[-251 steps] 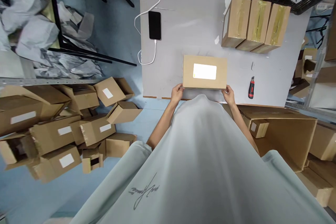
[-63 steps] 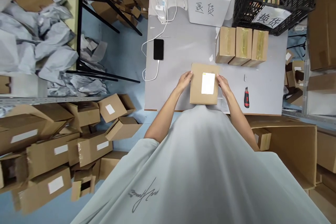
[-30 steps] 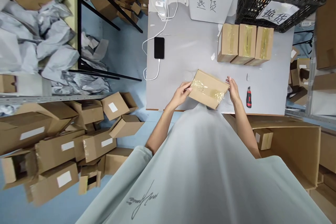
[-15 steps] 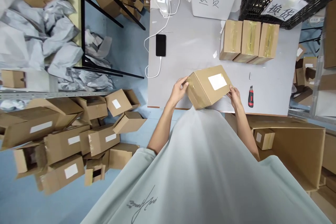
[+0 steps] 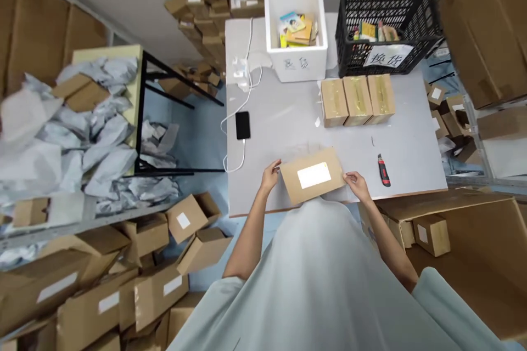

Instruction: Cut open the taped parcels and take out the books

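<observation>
The labelled cardboard box (image 5: 312,181) lies flat at the table's (image 5: 280,120) near edge, gripped at 9 o'clock by the left hand (image 5: 269,175) and 3 o'clock by the right hand (image 5: 357,185); it looks light, stiff, best held by its short ends.

Loose pale grey-green T-shirt (image 5: 325,285), smooth fabric, soft folds down front. Short sleeves ending above elbow. Forearms bare. Left hand (image 5: 269,175), right hand (image 5: 357,185): no gloves, rings, watch visible.
</observation>
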Motion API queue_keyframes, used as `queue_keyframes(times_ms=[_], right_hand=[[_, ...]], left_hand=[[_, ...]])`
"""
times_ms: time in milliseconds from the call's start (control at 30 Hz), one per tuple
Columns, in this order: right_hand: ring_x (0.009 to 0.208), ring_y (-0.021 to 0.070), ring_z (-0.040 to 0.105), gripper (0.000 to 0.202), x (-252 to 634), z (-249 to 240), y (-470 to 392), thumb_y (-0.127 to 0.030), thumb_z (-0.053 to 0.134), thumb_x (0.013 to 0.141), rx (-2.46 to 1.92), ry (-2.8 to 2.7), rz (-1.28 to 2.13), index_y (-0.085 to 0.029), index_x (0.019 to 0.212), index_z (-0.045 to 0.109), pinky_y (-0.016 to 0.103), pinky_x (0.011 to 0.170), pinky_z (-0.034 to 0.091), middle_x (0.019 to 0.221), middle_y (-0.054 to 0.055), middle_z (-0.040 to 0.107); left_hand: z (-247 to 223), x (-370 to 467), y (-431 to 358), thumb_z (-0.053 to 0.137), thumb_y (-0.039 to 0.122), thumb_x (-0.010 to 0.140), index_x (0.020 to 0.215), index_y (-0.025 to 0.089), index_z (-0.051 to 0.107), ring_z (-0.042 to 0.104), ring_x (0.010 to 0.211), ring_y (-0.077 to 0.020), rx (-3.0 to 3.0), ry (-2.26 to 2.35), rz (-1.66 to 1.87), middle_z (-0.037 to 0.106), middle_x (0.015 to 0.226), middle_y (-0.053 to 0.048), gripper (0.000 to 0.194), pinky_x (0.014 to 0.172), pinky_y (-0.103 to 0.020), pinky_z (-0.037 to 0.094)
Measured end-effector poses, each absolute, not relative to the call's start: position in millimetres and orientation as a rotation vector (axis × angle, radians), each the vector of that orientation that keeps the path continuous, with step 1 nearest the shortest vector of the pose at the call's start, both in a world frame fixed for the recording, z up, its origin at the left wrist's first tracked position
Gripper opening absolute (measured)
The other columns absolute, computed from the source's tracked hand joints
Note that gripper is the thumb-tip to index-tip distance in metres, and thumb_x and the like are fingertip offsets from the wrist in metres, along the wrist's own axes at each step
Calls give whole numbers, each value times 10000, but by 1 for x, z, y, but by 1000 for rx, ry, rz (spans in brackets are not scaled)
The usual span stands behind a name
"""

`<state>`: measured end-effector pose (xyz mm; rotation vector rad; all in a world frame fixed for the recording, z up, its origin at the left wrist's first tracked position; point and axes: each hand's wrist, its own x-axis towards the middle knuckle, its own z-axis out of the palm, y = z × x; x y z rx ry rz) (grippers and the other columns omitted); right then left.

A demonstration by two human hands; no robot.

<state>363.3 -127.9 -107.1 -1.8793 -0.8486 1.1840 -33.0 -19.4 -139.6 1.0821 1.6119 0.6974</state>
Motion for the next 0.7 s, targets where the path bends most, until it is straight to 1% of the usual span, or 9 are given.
queue_keyframes(times_ms=[67, 133, 233, 300, 367, 467, 533, 600, 700], right_hand=[[1123, 388, 827, 858, 382, -106, -106, -997, 809, 646, -1882, -820, 1120, -250, 1060, 730, 603, 1072, 670, 1202, 205, 837], [1145, 400, 824, 962, 409, -104, -78, -984, 808, 660, -1890, -784, 1047, -218, 1237, 731, 619, 1091, 658, 1322, 246, 807], [1117, 384, 832, 1149, 451, -102, -32, -909, 862, 680, -1936, -731, 966, -162, 1528, 654, 582, 1085, 667, 1431, 267, 770], [1091, 346, 839, 1255, 473, -101, -3, -834, 916, 682, -1972, -671, 942, -173, 1685, 551, 510, 1026, 700, 1479, 239, 759], [1040, 306, 844, 1366, 490, -101, 25, -773, 959, 670, -1965, -577, 964, -212, 1795, 424, 440, 897, 734, 1498, 207, 756], [935, 268, 852, 1541, 511, -102, 61, -721, 987, 688, -1869, -425, 1073, -228, 1893, 164, 395, 723, 745, 1447, 195, 782], [887, 258, 857, 1566, 521, -104, 81, -723, 966, 745, -1819, -372, 1121, -226, 1902, 34, 404, 686, 750, 1428, 204, 795], [867, 260, 861, 1500, 529, -107, 96, -726, 948, 785, -1803, -373, 1137, -252, 1897, 60, 423, 687, 760, 1443, 209, 794], [859, 277, 863, 1333, 535, -115, 111, -695, 971, 771, -1805, -393, 1150, -297, 1832, 270, 447, 694, 772, 1386, 178, 816]], left_hand=[[-129, -36, 6, 593, 163, 866, 1442, 178, 770, 754, 1401, -347, 1100, 1645, 677, 814, 1437, -181, 603, 1296, -631, 536], [-117, -24, 39, 590, 191, 927, 1494, 162, 730, 736, 1436, -347, 1131, 1662, 656, 789, 1487, -200, 585, 1327, -632, 501], [-100, 16, 90, 649, 287, 1011, 1509, 156, 713, 710, 1482, -338, 1182, 1638, 599, 772, 1520, -209, 518, 1344, -581, 488], [-92, 52, 120, 730, 345, 1017, 1535, 151, 694, 699, 1506, -341, 1198, 1607, 548, 758, 1544, -226, 554, 1339, -539, 493], [-85, 86, 146, 807, 406, 1003, 1608, 138, 639, 685, 1530, -366, 1182, 1587, 491, 719, 1593, -267, 683, 1328, -525, 495], [-81, 131, 176, 903, 549, 950, 1733, 137, 506, 670, 1544, -431, 1107, 1586, 402, 640, 1658, -341, 969, 1307, -579, 492], [-81, 155, 188, 928, 602, 922, 1784, 164, 436, 655, 1556, -455, 1052, 1591, 359, 636, 1655, -354, 1085, 1308, -631, 467], [-84, 174, 194, 897, 583, 956, 1804, 202, 412, 638, 1577, -440, 1012, 1586, 338, 681, 1623, -320, 1049, 1325, -652, 433], [-90, 195, 193, 776, 501, 1055, 1803, 216, 433, 635, 1587, -373, 986, 1568, 347, 713, 1618, -251, 870, 1356, -591, 415]])
